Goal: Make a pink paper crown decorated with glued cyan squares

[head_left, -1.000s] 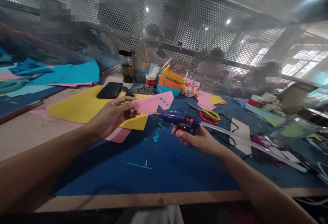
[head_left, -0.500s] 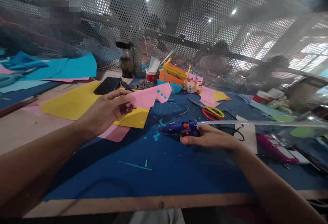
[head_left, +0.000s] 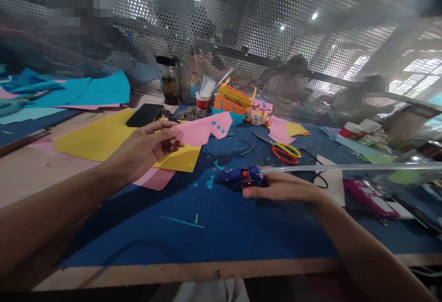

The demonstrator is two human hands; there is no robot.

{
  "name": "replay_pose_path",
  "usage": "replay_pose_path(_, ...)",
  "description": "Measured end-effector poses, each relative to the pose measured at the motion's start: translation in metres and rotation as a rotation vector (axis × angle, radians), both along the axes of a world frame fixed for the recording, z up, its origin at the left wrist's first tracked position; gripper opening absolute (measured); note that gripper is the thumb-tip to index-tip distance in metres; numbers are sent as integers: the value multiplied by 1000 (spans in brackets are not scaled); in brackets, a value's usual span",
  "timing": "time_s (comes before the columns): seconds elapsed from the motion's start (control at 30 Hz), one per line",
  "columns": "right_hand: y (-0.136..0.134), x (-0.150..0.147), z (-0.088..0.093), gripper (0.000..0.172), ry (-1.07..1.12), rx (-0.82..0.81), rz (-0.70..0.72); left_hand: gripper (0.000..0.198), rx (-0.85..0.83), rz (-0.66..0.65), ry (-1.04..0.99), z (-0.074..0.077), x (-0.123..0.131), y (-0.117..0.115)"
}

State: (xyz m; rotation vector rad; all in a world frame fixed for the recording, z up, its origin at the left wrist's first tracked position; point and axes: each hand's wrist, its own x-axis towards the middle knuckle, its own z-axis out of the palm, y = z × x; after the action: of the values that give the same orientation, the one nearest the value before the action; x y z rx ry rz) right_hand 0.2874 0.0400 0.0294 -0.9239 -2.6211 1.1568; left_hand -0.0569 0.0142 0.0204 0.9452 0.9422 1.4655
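My left hand (head_left: 147, 148) pinches a folded piece of pink paper (head_left: 195, 130) between thumb and fingers. Small blue squares dot the paper's far end. My right hand (head_left: 276, 187) is wrapped round a blue hot glue gun (head_left: 240, 175), a small red light glowing on its side. A long clear glue stick (head_left: 345, 167) runs out of its back to the right. The gun's nozzle points left, close over tiny blue paper scraps (head_left: 210, 183) on the blue mat (head_left: 241, 233). Yellow paper sheets (head_left: 91, 136) lie under and behind my left hand.
Scissors (head_left: 285, 151) with red and yellow handles lie beyond the glue gun. Behind stand a paper cup (head_left: 203, 101), a dark-lidded jar (head_left: 170, 81) and dotted paper boxes (head_left: 236, 97). A phone (head_left: 145, 115) rests on yellow paper. A magenta object (head_left: 369, 198) lies at right.
The glue gun and the fingers round it have shifted slightly, a little to the left and down. My left hand and the pink paper stay nearly still.
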Motion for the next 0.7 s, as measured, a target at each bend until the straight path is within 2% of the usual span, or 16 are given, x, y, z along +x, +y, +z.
replay_pose_path(0.33,-3,-9,4,34,-32,114,22,17,-15,6,-23,-1,0,1)
replay_pose_path(0.47,-4,-6,5,32,-42,25,-21,14,-4,-5,-24,-1,1,0)
replay_pose_path(0.7,-8,-6,12,28,90,-124,-64,19,-17,-27,26,-3,3,-2)
